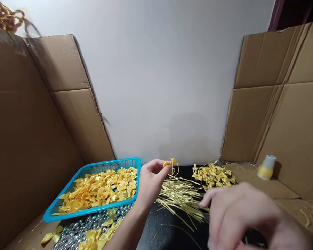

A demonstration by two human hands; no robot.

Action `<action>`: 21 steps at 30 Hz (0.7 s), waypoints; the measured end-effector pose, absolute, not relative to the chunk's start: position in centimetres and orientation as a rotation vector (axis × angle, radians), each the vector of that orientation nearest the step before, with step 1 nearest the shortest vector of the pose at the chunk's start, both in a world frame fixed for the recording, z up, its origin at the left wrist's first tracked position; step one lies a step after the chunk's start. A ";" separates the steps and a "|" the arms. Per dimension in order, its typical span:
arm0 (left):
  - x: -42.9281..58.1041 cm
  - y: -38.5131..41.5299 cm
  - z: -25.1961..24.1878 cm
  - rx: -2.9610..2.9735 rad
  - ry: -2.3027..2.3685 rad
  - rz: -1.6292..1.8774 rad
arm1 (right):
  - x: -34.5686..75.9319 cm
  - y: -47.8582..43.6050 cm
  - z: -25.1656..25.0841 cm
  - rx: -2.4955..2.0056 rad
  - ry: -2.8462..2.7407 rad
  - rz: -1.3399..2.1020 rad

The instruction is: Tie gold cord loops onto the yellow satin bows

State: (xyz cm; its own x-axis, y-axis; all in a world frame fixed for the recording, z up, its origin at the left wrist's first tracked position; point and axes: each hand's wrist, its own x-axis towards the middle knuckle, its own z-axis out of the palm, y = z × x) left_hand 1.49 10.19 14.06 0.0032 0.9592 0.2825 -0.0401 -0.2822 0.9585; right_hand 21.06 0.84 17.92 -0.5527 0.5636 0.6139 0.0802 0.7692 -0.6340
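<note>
My left hand (pixel 151 178) is raised in front of the wall, its thumb and fingertips pinched on a small yellow ribbon bow (pixel 173 161). A thin golden cord loops down from the bow. My right hand (pixel 240 215) is at the lower right, blurred, with bent fingers; what may be inside it is hidden. Between the hands a loose heap of short gold cords (pixel 181 196) lies on the black table surface (pixel 159 232). Behind my right hand is a pile of yellow bows with silvery beads (pixel 214 174).
At left, a blue basket (pixel 94 211) holds many yellow bows (pixel 101 189). Silver beads (pixel 75 231) and more bows (pixel 94 239) lie before it. Cardboard panels (pixel 65 69) stand on both sides. A yellow-and-white cone-shaped thread spool (pixel 266 167) stands at right.
</note>
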 end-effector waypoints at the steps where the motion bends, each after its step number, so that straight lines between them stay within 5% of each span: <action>1: 1.6 10.0 14.1 1.398 1.022 1.425 | 21.2 1.4 17.8 -0.564 -1.942 0.722; 6: 2.3 9.0 14.0 1.510 1.016 1.289 | 20.0 5.6 15.9 -1.045 -1.485 0.776; 21: 2.4 8.0 14.4 1.494 0.908 1.060 | 18.7 6.3 15.4 -1.022 -1.689 0.683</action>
